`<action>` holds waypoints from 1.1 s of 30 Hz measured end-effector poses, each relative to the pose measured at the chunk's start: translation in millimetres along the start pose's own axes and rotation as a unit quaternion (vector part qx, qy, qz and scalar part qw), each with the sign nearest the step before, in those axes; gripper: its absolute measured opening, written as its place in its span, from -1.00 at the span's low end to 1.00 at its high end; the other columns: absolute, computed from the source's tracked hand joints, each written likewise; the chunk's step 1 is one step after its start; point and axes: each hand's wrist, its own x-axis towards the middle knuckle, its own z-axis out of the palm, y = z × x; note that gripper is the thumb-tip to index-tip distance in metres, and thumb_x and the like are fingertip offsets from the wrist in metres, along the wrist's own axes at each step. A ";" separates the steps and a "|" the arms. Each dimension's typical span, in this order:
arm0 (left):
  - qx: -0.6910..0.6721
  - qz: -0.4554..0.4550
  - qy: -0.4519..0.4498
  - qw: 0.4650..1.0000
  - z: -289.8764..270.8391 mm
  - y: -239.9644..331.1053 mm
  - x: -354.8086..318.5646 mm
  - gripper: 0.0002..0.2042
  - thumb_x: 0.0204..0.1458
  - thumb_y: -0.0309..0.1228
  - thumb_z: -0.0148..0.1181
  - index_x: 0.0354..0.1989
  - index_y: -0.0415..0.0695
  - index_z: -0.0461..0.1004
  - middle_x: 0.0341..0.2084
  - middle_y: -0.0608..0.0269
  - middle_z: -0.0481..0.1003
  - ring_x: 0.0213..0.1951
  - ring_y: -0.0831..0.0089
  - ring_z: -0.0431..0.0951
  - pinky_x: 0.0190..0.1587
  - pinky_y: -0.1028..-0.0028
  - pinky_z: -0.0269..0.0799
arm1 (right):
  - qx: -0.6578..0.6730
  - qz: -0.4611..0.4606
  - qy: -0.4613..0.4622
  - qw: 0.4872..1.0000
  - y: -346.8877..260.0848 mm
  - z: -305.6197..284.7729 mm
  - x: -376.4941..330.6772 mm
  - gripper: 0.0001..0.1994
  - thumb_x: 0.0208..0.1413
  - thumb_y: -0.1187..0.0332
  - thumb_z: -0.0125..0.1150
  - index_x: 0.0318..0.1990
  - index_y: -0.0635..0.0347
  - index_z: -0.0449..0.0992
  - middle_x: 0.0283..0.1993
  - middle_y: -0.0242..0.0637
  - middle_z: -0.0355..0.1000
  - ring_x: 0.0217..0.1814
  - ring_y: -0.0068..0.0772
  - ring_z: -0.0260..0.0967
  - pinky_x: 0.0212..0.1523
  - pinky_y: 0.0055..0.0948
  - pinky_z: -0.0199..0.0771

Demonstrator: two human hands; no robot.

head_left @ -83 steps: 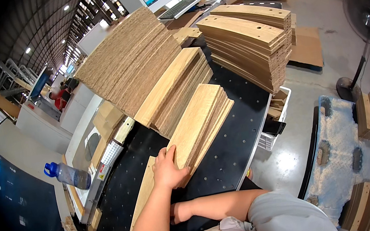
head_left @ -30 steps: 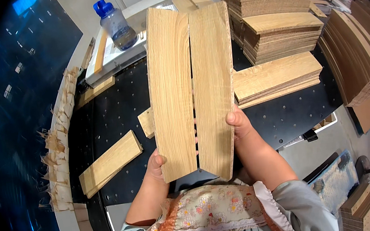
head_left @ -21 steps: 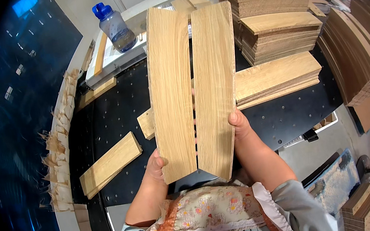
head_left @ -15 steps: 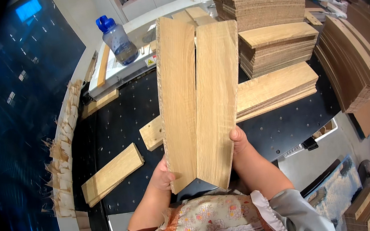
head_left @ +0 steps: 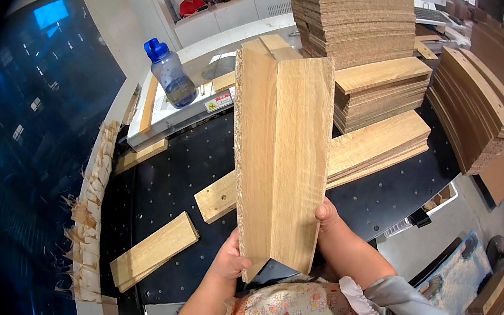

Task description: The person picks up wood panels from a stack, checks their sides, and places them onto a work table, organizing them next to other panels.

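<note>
Two long light-wood-faced particle boards, a left board and a right board, are held up side by side over the black table. Their inner long edges meet, and they sit at an angle to each other like a shallow V. My left hand grips the lower outer edge of the left board, thumb on its face. On the lower outer edge of the right board, my right hand is closed with its thumb showing. The fingers of both hands are mostly hidden behind the boards.
Beneath lies a black dotted table. Short boards lie at left, a holed board in the middle, stacked boards at right. Behind stand a tall particle-board stack and a blue-capped bottle. A person in red is far off.
The narrow gap between the two boards has closed along their inner edges. Both boards have tilted slightly rightward and sit lower in view, as the whole view has shifted.
</note>
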 end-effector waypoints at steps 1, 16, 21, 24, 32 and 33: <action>0.000 -0.002 -0.004 1.000 -1.7 -1.3 -1.8 -0.04 -0.34 -0.26 0.50 0.27 -0.24 0.05 0.19 0.21 0.22 0.23 0.38 0.18 0.25 0.32 0.04 | -0.001 0.006 -0.004 1.000 1.3 -1.4 -0.2 0.01 -0.48 0.06 0.52 0.20 0.34 0.14 0.05 -0.01 0.34 0.06 -0.09 0.36 -0.03 -0.14 0.48; -0.043 0.008 0.045 0.998 11.2 23.2 3.2 -0.10 -0.33 -0.29 0.35 0.25 -0.32 0.03 0.12 -0.03 0.27 0.12 0.19 0.34 0.19 0.24 0.19 | -0.064 0.065 -0.080 0.993 -10.2 10.0 6.4 -0.16 -0.31 0.36 0.29 0.24 0.32 0.08 0.11 -0.08 0.30 0.13 -0.18 0.31 0.12 -0.20 0.32; -0.205 0.023 -0.031 0.978 -6.9 31.7 -0.9 -0.08 -0.25 -0.10 0.32 0.25 -0.35 0.01 0.09 -0.25 0.24 0.10 -0.01 0.36 0.10 0.13 0.33 | -0.095 0.022 -0.011 0.995 -21.5 -1.6 12.6 -0.33 -0.19 0.50 0.17 0.19 0.37 0.13 0.07 -0.05 0.34 0.06 -0.17 0.39 0.05 -0.19 0.40; -0.263 0.049 -0.076 0.960 -14.8 26.3 -2.9 -0.04 -0.19 0.03 0.28 0.27 -0.32 -0.06 0.09 -0.34 0.20 0.09 -0.08 0.34 0.05 -0.02 0.35 | -0.107 -0.005 0.016 0.994 -24.5 -7.6 7.1 -0.32 -0.18 0.45 0.22 0.19 0.34 0.15 0.05 -0.09 0.37 0.06 -0.20 0.38 0.06 -0.23 0.40; -0.317 0.040 -0.150 0.936 -29.4 17.3 -11.3 0.01 -0.20 0.14 0.26 0.29 -0.29 -0.10 0.09 -0.41 0.15 0.09 -0.12 0.32 0.03 -0.08 0.34 | -0.161 0.012 -0.028 0.987 -31.5 9.9 1.6 -0.32 -0.18 0.35 0.35 0.15 0.35 0.24 0.06 -0.15 0.37 0.09 -0.28 0.35 0.07 -0.29 0.34; -0.315 0.038 -0.154 0.936 -29.7 17.7 -12.2 0.02 -0.20 0.14 0.26 0.29 -0.29 -0.11 0.09 -0.41 0.14 0.10 -0.12 0.32 0.03 -0.07 0.33 | -0.164 0.014 -0.041 0.985 -33.0 14.9 3.1 -0.33 -0.18 0.34 0.36 0.14 0.36 0.25 0.06 -0.15 0.38 0.09 -0.29 0.35 0.07 -0.29 0.34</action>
